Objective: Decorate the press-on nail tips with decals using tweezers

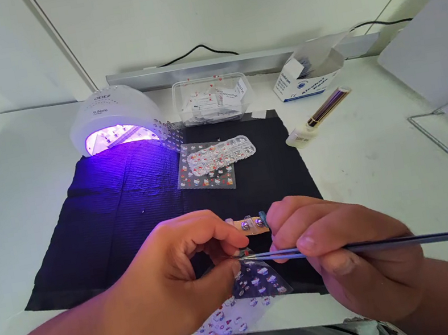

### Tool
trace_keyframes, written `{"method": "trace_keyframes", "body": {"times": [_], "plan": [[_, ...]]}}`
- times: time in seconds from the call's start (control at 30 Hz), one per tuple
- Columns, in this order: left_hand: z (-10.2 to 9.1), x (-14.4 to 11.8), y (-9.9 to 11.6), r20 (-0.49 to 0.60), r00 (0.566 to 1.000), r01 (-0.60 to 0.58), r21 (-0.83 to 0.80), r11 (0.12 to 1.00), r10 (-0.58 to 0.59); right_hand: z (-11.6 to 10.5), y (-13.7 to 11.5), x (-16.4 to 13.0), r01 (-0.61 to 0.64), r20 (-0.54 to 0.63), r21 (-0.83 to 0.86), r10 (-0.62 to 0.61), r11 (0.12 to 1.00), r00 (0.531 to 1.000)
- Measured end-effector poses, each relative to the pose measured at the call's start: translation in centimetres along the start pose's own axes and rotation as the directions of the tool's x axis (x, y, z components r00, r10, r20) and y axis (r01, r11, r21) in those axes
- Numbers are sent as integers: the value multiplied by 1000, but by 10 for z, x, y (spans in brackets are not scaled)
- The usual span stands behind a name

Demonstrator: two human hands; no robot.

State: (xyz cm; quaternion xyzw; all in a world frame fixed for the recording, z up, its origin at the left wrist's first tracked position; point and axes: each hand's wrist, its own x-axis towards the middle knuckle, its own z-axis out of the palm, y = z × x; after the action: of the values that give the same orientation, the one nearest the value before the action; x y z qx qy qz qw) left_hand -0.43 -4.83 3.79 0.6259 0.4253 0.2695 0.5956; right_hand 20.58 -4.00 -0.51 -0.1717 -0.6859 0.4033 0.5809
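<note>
The sticker sheet (247,296) is pinched by the left hand (175,283); tweezers (351,249) are clamped in the right hand (345,261). A sticker may tear if peeled fast.

Sticker sheet (247,296): transparent film printed with small red, white and dark cartoon motifs. It is pinched at its upper edge between thumb and fingers of the left hand (175,283), and hangs curled below and to the right of that hand, its lower end drooping toward the near table edge.

Tweezers (351,248): slim, dark blue metal, lying near horizontal. They are gripped in the right hand (348,261), the rear end running out past that hand to the right. The tips point left and meet the sheet's upper edge just beside the left fingertips (237,244).
</note>
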Motion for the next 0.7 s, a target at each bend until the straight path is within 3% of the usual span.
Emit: {"method": "trace_keyframes", "body": {"times": [0.33,0.53,0.7], "plan": [[-4,-3,-2,148,988,-28,-69,997,38,-2,3,-3,-1,-15,51,2,999,1000],[-5,-4,-5,129,990,-41,-119,992,57,-4,2,-6,-73,-49,103,78,992,996],[-6,-3,-6,144,983,-106,-43,993,112,-4,-1,-7,-129,-76,134,140,983,987]]}}
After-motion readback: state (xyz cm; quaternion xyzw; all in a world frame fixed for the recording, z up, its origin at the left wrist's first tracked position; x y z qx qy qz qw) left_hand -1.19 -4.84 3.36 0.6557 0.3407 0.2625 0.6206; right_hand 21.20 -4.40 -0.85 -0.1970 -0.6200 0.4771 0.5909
